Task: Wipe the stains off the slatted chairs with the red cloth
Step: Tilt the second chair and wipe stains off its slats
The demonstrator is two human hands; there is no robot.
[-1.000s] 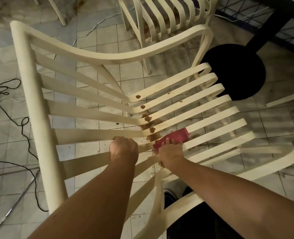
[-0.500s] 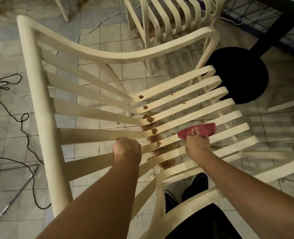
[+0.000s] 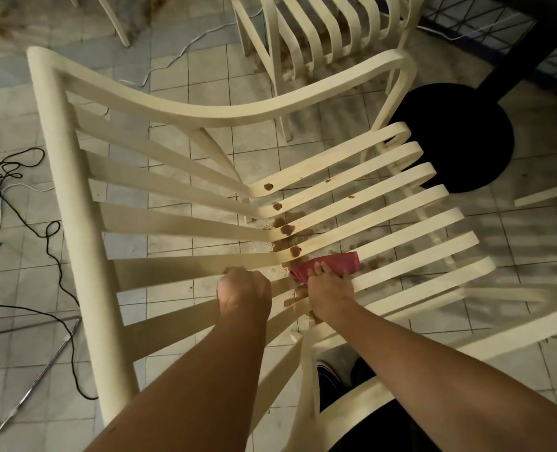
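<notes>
Pressing red cloth (image 3: 336,261) under right hand (image 3: 331,290) fingers (image 3: 318,268), left hand (image 3: 244,295) gripping slat (image 3: 169,271)

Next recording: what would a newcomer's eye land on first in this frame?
The red cloth stands out first, pressed by the right hand onto the seat of the cream slatted chair at centre frame. Just beyond it, brown stains dot the bend of the slats, while the left hand grips a slat of the backrest. A black round table base sits at upper right.
</notes>
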